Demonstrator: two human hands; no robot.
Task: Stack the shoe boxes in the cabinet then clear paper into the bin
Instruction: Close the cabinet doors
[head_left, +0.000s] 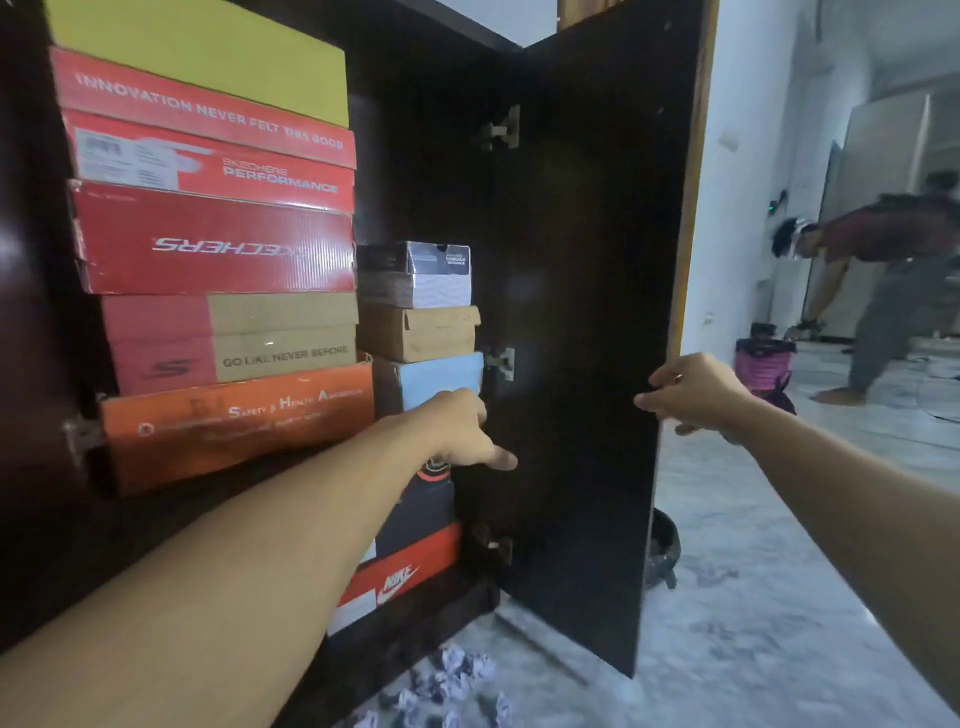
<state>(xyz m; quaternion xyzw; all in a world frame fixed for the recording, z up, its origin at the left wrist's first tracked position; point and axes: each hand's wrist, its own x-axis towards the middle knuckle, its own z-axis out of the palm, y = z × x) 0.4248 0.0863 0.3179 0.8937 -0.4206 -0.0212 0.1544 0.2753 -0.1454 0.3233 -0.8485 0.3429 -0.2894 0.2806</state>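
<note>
Shoe boxes fill the dark cabinet in two stacks. The left stack runs from a yellow box (208, 57) through red Skechers boxes (218, 244) down to an orange box (239, 421). The narrower right stack has a black-and-white box (415, 273), a brown box (418, 332), a light blue box (441, 379), a black box and a red Nike box (400, 577). My left hand (462, 431) reaches to the right stack, fingers against the boxes below the blue one. My right hand (696, 392) grips the outer edge of the open cabinet door (587, 312). Crumpled paper (457, 686) lies on the floor.
A dark bin (662, 545) shows partly behind the door's lower edge on the marble floor. A mirror at the right reflects a person bending over near a pink-and-black object (763, 364).
</note>
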